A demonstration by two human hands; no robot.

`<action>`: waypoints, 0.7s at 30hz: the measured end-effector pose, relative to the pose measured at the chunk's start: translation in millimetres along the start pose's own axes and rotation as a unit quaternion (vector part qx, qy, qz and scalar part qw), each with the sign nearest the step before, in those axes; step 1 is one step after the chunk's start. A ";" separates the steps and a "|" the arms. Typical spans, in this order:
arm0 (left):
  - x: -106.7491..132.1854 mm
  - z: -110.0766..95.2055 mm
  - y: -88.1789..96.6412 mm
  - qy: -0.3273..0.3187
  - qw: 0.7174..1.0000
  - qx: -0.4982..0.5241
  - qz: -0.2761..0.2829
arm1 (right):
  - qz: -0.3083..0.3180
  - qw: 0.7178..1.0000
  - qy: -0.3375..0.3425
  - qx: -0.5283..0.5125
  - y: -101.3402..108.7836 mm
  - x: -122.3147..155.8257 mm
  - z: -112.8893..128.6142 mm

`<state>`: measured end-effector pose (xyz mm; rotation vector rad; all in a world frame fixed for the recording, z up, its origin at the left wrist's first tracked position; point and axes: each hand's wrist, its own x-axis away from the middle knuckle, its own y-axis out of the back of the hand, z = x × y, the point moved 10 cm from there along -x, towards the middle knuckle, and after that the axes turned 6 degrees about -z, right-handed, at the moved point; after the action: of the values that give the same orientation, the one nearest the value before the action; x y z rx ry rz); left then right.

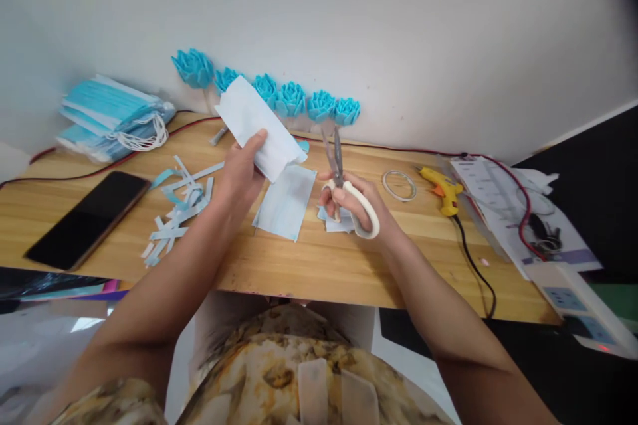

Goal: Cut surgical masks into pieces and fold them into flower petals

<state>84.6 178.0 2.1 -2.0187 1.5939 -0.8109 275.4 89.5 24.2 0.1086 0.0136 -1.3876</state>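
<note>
My left hand (245, 169) pinches a pale blue-white sheet of mask fabric (259, 123) between thumb and fingers, tilted above the table. In my right hand (361, 202) is a pair of scissors with white handles (367, 218), blades pointing away and slightly parted. Below and between the hands, a flat light-blue fabric piece (286, 202) lies on the wood. Smaller cut fabric pieces (339, 222) rest partly hidden under my right hand. Left of my left forearm is a heap of cut strips (182, 206).
Several blue fabric flowers (292, 99) line the wall. A stack of face masks (112, 109) and a phone (87, 219) occupy the left. To the right are a wire ring (399, 186), a yellow glue gun (442, 189), papers (491, 192) and a power strip (581, 309).
</note>
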 end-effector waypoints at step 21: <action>22.4 13.7 -17.1 0.010 0.997 -0.057 0.053 | 0.079 0.992 -0.061 0.074 -17.6 0.3 -17.6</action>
<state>109.8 160.1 7.3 -1.9889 1.7787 -0.7168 259.1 87.6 5.4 0.1464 -0.1962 -1.2334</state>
